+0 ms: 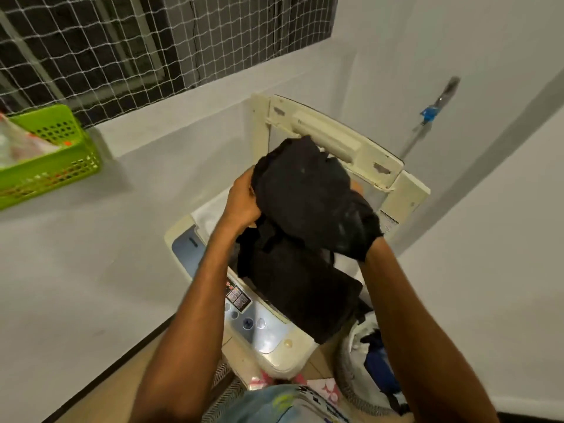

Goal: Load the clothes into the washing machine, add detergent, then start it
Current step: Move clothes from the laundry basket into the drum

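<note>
A cream top-loading washing machine (274,349) stands below me with its lid (332,138) folded up at the back. Both hands hold a bundle of black clothes (305,209) over the open tub. My left hand (241,199) grips the bundle's left edge. My right hand (366,239) is wrapped inside the cloth, so only the wrist shows. Part of the black fabric hangs down over the front rim and covers some of the blue control panel (253,322).
A laundry bag (366,361) with white and blue clothes sits on the floor right of the machine. A green perforated basket (45,154) stands on the ledge at left, below a netted window. A mop handle (427,117) leans in the back corner. Walls close in on both sides.
</note>
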{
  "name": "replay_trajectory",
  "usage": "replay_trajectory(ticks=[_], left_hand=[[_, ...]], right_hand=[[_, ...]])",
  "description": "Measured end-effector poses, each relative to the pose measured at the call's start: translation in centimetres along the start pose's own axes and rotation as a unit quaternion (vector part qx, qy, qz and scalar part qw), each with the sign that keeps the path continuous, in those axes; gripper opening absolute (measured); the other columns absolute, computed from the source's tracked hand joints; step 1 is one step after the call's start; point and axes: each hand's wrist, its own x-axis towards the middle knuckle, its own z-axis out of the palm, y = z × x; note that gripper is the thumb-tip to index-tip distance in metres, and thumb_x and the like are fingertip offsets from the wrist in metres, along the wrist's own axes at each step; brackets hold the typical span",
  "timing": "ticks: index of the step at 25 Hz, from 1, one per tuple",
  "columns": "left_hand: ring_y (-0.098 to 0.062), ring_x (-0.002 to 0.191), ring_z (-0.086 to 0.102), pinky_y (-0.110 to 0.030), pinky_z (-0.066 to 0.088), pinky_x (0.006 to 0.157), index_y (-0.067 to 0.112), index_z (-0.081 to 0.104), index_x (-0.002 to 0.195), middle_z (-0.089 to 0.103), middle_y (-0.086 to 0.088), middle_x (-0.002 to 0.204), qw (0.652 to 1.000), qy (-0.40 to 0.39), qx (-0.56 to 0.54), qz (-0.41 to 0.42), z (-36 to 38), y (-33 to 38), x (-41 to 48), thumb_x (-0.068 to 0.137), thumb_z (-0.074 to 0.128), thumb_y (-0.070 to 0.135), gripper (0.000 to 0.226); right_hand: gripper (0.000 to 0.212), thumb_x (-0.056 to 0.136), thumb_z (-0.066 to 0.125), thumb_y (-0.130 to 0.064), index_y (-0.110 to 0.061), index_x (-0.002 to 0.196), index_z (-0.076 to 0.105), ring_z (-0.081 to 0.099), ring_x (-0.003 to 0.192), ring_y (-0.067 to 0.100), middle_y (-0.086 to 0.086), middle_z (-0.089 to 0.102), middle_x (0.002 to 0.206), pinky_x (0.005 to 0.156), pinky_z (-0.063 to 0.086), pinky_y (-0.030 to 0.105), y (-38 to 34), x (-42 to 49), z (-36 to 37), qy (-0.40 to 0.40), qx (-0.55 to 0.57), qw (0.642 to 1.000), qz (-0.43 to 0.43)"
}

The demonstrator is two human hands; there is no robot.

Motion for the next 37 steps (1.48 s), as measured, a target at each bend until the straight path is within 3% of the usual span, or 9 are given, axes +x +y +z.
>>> replay_trajectory(ticks=[5,7,9,11,16,18,26,32,37], left_hand=[[-0.007,0.089,0.064,-0.034,0.055,0.083,0.019,0.063,0.106,0.067,0.008,0.095,0.995,0.086,-0.039,0.028,-1.4,1.8,2.9,0.086,0.061,0.0,0.028],[-0.011,0.09,0.065,-0.038,0.056,0.086,0.022,0.063,0.099,0.067,0.004,0.094,0.99,0.109,-0.082,0.041,-2.7,4.5,4.5,0.077,0.055,-0.01,0.04],[-0.004,0.084,0.063,-0.035,0.056,0.083,0.021,0.061,0.095,0.065,0.005,0.089,0.986,0.101,-0.105,0.074,-3.8,7.3,5.7,0.069,0.049,-0.017,0.048],[0.005,0.083,0.062,-0.026,0.055,0.079,0.019,0.061,0.097,0.064,0.008,0.089,0.984,0.078,-0.113,0.115,-4.6,9.7,6.3,0.069,0.047,-0.019,0.049],[0.012,0.094,0.062,-0.017,0.053,0.081,0.02,0.058,0.104,0.063,0.013,0.1,0.965,0.136,-0.076,0.21,-6.2,13.7,7.6,0.08,0.046,-0.012,0.042],[0.016,0.093,0.061,-0.016,0.053,0.081,0.024,0.056,0.104,0.062,0.014,0.102,0.966,0.145,-0.067,0.202,-6.7,13.8,8.3,0.081,0.045,-0.011,0.043],[-0.014,0.091,0.064,-0.027,0.05,0.084,0.024,0.065,0.095,0.068,0.008,0.091,0.999,0.003,-0.012,-0.029,1.9,-2.9,8.1,0.078,0.051,-0.007,0.038],[-0.031,0.12,0.059,-0.041,0.045,0.109,0.016,0.062,0.114,0.064,-0.011,0.122,0.985,-0.066,0.045,-0.154,7.2,-15.0,4.3,0.073,0.048,-0.012,0.052],[-0.035,0.125,0.055,-0.038,0.046,0.105,0.01,0.041,0.146,0.055,-0.016,0.14,0.936,-0.118,0.147,-0.297,9.1,-15.2,0.1,0.085,0.068,0.013,0.067]], right_hand=[[0.011,0.103,0.043,-0.012,-0.018,0.094,0.047,0.043,0.072,0.006,-0.006,0.047,0.086,0.082,0.039,0.023,2.7,5.3,2.0,0.006,-0.185,0.982,0.046],[0.024,0.099,0.049,-0.007,-0.008,0.122,0.05,0.054,0.1,0.024,0.011,0.055,0.118,0.095,0.046,0.032,4.9,6.3,-0.5,-0.054,-0.192,0.978,0.061],[0.069,0.087,0.069,-0.039,-0.015,0.143,0.037,0.047,0.126,0.03,0.009,0.046,0.14,0.103,0.044,0.042,7.8,7.3,-2.0,-0.189,-0.378,0.898,0.124],[0.075,0.077,0.07,-0.061,-0.026,0.139,0.044,0.051,0.125,0.031,0.002,0.049,0.141,0.1,0.049,0.046,11.0,7.3,-2.1,-0.266,-0.507,0.808,0.14],[0.012,0.094,0.06,-0.011,-0.007,0.102,0.067,0.071,0.082,0.02,0.006,0.073,0.098,0.068,0.061,0.038,7.7,10.1,1.2,-0.064,-0.122,0.99,-0.03],[0.014,0.094,0.059,-0.008,-0.006,0.106,0.064,0.071,0.093,0.023,0.012,0.07,0.107,0.077,0.061,0.039,5.9,11.4,1.8,-0.04,-0.072,0.995,-0.055],[0.009,0.086,0.063,-0.008,-0.013,0.087,0.056,0.058,0.082,0.03,0.011,0.061,0.083,0.085,0.05,0.047,16.2,10.9,-2.7,-0.045,-0.403,0.913,0.054],[0.026,0.103,0.029,-0.016,-0.012,0.087,0.048,0.056,0.063,0.024,0.009,0.058,0.064,0.067,0.042,0.031,17.5,10.5,-4.4,-0.013,-0.177,0.957,0.228],[0.013,0.091,0.058,-0.003,-0.014,0.09,0.066,0.065,0.066,0.018,0.01,0.071,0.081,0.062,0.052,0.028,19.5,8.7,-9.2,0.016,-0.201,0.961,0.187]])
